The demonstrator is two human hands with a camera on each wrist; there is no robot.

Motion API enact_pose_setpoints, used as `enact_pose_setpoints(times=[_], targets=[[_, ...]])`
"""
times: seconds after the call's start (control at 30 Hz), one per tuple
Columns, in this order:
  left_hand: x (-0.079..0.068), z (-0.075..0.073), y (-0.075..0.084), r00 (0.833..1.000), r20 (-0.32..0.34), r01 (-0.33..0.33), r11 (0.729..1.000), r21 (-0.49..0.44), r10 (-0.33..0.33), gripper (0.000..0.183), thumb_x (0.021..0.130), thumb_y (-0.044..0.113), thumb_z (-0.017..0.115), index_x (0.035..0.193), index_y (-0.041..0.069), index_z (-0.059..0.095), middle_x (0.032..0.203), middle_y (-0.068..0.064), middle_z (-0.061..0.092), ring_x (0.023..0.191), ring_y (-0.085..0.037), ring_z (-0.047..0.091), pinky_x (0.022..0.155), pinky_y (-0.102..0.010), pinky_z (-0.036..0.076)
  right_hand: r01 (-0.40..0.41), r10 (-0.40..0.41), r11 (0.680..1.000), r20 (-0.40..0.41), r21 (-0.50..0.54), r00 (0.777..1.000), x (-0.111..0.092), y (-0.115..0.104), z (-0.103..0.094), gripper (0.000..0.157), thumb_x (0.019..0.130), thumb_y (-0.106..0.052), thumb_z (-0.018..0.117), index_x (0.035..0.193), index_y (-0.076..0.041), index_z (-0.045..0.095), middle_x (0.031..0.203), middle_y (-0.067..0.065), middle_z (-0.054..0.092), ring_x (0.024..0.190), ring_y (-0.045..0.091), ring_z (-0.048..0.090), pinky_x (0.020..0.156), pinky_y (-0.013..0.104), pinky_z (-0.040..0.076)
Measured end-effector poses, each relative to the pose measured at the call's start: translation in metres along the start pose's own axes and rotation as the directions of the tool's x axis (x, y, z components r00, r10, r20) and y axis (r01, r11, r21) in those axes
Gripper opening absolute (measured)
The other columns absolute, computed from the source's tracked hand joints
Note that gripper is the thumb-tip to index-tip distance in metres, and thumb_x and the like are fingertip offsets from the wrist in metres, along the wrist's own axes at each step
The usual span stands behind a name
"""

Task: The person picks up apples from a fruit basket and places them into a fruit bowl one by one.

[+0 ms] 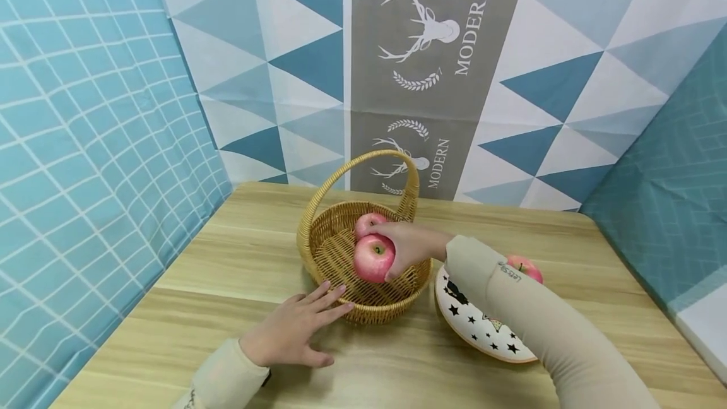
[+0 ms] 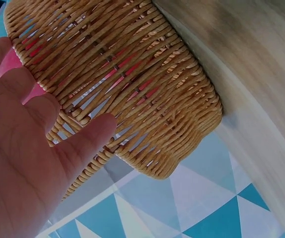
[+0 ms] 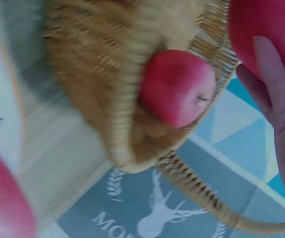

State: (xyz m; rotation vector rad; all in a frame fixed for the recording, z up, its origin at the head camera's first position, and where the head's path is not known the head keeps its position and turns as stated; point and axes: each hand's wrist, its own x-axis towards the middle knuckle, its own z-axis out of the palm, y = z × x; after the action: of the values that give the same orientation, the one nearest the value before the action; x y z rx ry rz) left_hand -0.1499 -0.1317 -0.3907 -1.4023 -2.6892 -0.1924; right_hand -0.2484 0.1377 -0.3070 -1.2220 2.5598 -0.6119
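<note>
My right hand [image 1: 413, 243] grips a pink-red apple [image 1: 372, 260] over the wicker basket [image 1: 335, 254], within the ring of its rim in the head view. Another apple [image 3: 175, 87] rests inside the basket, against its wall, partly covered by the right hand in the head view. My left hand [image 1: 291, 328] reaches to the basket's near-left rim with fingers extended and spread. In the left wrist view, that hand's fingertips lie along the rim and its thumb [image 2: 100, 131] lies over the woven side.
Right of the basket stands a white plate [image 1: 474, 330] with black stars and an apple [image 1: 527, 268] on it; my right forearm crosses above it. The basket's tall arched handle [image 1: 318, 197] rises toward the patterned back cloth [image 1: 307, 68]. Everything stands on a wood-grain table [image 1: 227, 264].
</note>
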Motion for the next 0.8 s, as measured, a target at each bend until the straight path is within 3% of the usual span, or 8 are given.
enact_pose_setpoints(times=[0.2, 0.57, 0.8], targets=[[-0.003, -0.002, -0.002, 1.0, 0.009, 0.013, 1.0, -0.001, -0.013, 0.077, 0.079, 0.052, 0.068, 0.143, 0.015, 0.047, 0.148, -0.015, 0.04, 0.132, -0.04, 0.04, 0.084, -0.055, 0.046, 0.037, -0.035, 0.999, -0.071, 0.024, 0.997, -0.008, 0.01, 0.003, 0.086, 0.061, -0.023, 0.081, 0.135, 0.002, 0.047, 0.119, 0.011, 0.06, 0.103, 0.021, 0.058, 0.088, 0.034, 0.047], [0.001, -0.001, -0.002, 1.0, -0.015, -0.018, 1.0, 0.021, 0.018, 0.08, 0.077, 0.053, 0.07, 0.142, 0.014, 0.047, 0.147, -0.017, 0.04, 0.131, -0.04, 0.041, 0.082, -0.054, 0.047, 0.049, -0.041, 0.996, -0.088, 0.081, 0.995, -0.036, 0.024, 0.001, 0.08, 0.06, -0.024, 0.077, 0.129, 0.004, 0.049, 0.116, 0.009, 0.059, 0.104, 0.021, 0.056, 0.091, 0.036, 0.045], [0.002, 0.0, 0.0, 1.0, -0.012, -0.023, 1.0, 0.011, 0.023, 0.08, 0.077, 0.053, 0.07, 0.143, 0.014, 0.047, 0.147, -0.017, 0.04, 0.131, -0.04, 0.04, 0.082, -0.053, 0.047, -0.02, 0.027, 0.992, -0.055, 0.125, 0.998, -0.061, 0.03, -0.003, 0.074, 0.062, -0.025, 0.075, 0.128, -0.003, 0.05, 0.115, 0.002, 0.058, 0.103, 0.018, 0.054, 0.091, 0.037, 0.044]])
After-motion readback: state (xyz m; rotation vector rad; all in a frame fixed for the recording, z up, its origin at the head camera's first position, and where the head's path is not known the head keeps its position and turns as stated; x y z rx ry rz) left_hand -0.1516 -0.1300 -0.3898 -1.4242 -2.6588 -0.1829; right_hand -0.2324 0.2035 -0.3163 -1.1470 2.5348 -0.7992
